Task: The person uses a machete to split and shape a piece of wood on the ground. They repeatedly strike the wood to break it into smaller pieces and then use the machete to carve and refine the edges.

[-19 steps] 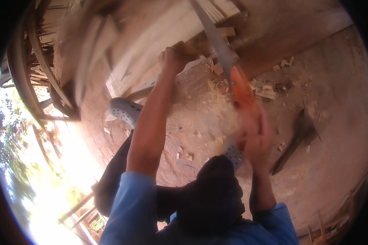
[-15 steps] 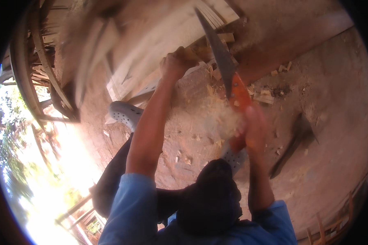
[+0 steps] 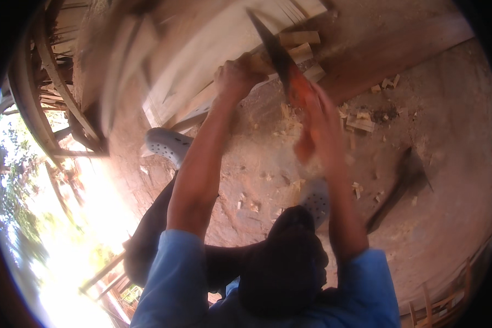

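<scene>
The handsaw [image 3: 287, 72] lies aslant ahead of me, between my two hands, its dark tapering blade [image 3: 270, 41] pointing away and to the left, crossing over a short wooden batten [image 3: 261, 63]; whether the teeth are biting I cannot tell. I judge the saw light for its length, the steel thin and springy enough to bend if forced sideways, so the orange handle [image 3: 300, 90] is the place to take hold. My right hand [image 3: 322, 112] is wrapped round that handle, though blur hides how each finger sits. The batten should be stiff and rough enough not to slip, best pinned near the blade but clear of its teeth. My left hand [image 3: 235, 80] is closed over it, just left of the blade, the underside of the grip out of my sight. Beyond that hand runs a broad pale plank [image 3: 202, 60]. Nearer me, my grey clogs [image 3: 168, 146] rest on reddish ground [image 3: 448, 136], wood offcuts [image 3: 359, 122] lie scattered to the right, and past them a dark-handled tool, perhaps an axe [image 3: 391, 199], sits well apart from both hands
</scene>
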The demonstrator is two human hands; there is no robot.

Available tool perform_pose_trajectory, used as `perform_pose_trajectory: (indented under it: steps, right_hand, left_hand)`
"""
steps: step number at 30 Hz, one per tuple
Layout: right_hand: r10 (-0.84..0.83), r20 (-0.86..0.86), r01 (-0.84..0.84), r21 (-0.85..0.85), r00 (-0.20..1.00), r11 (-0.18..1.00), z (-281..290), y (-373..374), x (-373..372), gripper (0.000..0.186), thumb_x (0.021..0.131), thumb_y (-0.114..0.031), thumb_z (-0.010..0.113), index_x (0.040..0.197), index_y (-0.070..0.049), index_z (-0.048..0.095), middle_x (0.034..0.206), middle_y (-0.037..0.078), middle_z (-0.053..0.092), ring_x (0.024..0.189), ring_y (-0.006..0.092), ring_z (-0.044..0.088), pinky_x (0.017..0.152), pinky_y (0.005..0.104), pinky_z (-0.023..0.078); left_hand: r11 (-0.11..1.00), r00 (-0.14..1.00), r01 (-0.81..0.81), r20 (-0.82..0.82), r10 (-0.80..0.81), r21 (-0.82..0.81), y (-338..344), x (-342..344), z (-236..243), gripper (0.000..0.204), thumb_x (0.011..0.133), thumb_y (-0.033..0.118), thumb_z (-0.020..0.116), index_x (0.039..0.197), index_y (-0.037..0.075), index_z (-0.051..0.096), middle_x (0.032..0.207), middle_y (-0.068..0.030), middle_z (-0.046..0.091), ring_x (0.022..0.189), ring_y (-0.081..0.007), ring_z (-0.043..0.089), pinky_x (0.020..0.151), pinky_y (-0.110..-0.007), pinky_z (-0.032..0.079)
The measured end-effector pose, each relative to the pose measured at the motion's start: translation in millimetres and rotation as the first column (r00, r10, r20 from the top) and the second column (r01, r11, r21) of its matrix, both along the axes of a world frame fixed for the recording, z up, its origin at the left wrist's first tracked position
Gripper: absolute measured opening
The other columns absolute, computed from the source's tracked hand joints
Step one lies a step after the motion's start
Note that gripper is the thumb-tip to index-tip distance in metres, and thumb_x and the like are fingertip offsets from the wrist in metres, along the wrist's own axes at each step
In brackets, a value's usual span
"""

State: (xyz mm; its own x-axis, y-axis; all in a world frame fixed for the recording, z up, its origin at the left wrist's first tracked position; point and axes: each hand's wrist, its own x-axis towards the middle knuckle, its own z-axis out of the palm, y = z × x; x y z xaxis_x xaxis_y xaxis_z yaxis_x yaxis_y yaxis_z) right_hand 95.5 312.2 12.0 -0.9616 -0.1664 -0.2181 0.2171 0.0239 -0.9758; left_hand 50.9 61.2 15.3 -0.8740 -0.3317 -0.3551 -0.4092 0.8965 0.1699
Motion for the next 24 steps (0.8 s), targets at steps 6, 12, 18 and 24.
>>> perform_pose_trajectory:
  steps: [6,12,18,24]
  right_hand:
    - [0.058,0.330,-0.068,0.019,0.942,0.997,16,15,17,0.056,0.104,-0.037,0.056,0.145,0.000,0.054,0.091,0.002,0.065,0.058,0.0062,0.053,0.051,0.0251,0.044]
    - [0.074,0.251,-0.028,-0.181,0.965,0.983,21,4,4,0.054,0.104,-0.035,0.055,0.146,-0.001,0.054,0.097,0.004,0.068,0.055,0.0038,0.051,0.049,0.0243,0.043]
    - [0.087,0.274,-0.085,-0.020,0.958,0.996,13,20,15,0.052,0.105,-0.033,0.052,0.145,0.000,0.054,0.105,0.007,0.070,0.055,0.0050,0.051,0.049,0.0253,0.043]
    - [0.070,0.200,-0.051,-0.103,0.977,0.993,21,-4,-2,0.048,0.106,-0.032,0.053,0.145,-0.004,0.056,0.104,0.008,0.070,0.060,0.0072,0.055,0.053,0.0262,0.046]
  left_hand:
    - [0.995,0.997,-0.043,-0.055,0.048,0.088,-10,-8,-7,0.068,0.068,0.047,0.089,0.113,0.004,0.063,0.106,-0.0201,0.071,0.102,-0.0380,0.068,0.089,-0.048,0.052]
    - [0.999,0.999,0.011,-0.045,-0.013,-0.048,1,-4,1,0.066,0.069,0.048,0.088,0.111,0.005,0.062,0.105,-0.0201,0.071,0.099,-0.0384,0.067,0.088,-0.046,0.052]
    - [0.987,0.997,0.018,-0.075,-0.030,-0.159,-5,-9,-8,0.063,0.071,0.056,0.085,0.113,0.013,0.066,0.102,-0.0149,0.073,0.102,-0.0334,0.070,0.090,-0.045,0.052]
    - [1.000,0.994,0.011,-0.107,-0.010,0.012,-10,-6,-15,0.066,0.069,0.047,0.089,0.109,0.001,0.064,0.103,-0.0227,0.072,0.098,-0.0375,0.069,0.081,-0.046,0.053]
